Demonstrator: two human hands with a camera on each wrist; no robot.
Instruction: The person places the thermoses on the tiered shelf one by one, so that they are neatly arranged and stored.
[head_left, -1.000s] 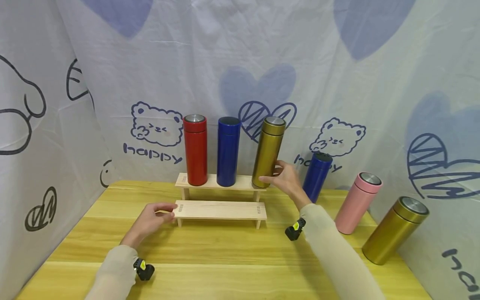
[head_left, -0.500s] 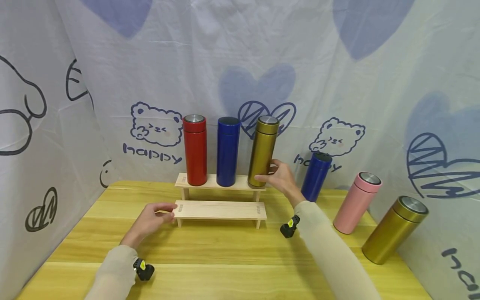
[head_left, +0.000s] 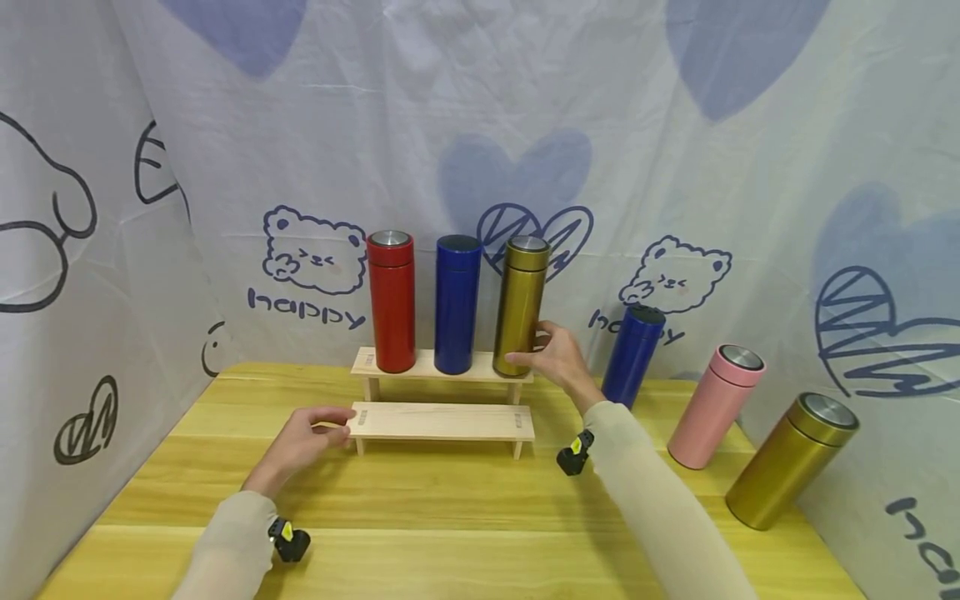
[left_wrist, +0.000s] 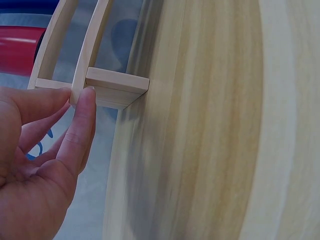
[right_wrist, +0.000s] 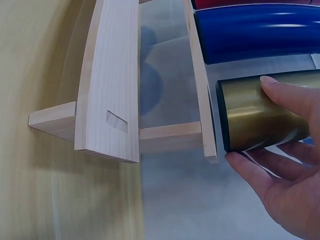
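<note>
Above the right end of the upper shelf (head_left: pixel 486 366), gold bottle (head_left: pixel 521 300) is hovering near upright, slim gap showing under its base; right hand (head_left: pixel 557 358) is gripping it low. Left hand (head_left: pixel 302 439) is pinching lower shelf (head_left: pixel 441 421). Blue bottle (head_left: pixel 457 304), red bottle (head_left: pixel 392 304) are standing leftward; pink bottle (head_left: pixel 716 408) is standing rightward on the worktop (head_left: pixel 420 500).

We see a shiny gold bottle (head_left: pixel 519 304), roughly upright, at the top right of a 2-step wooden shelf (head_left: pixel 442 421).

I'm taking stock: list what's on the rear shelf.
A red bottle and blue bottle stand there; the right hand holds a gold bottle at one end, contact unclear. The rear shelf beneath them is hidden.
</note>
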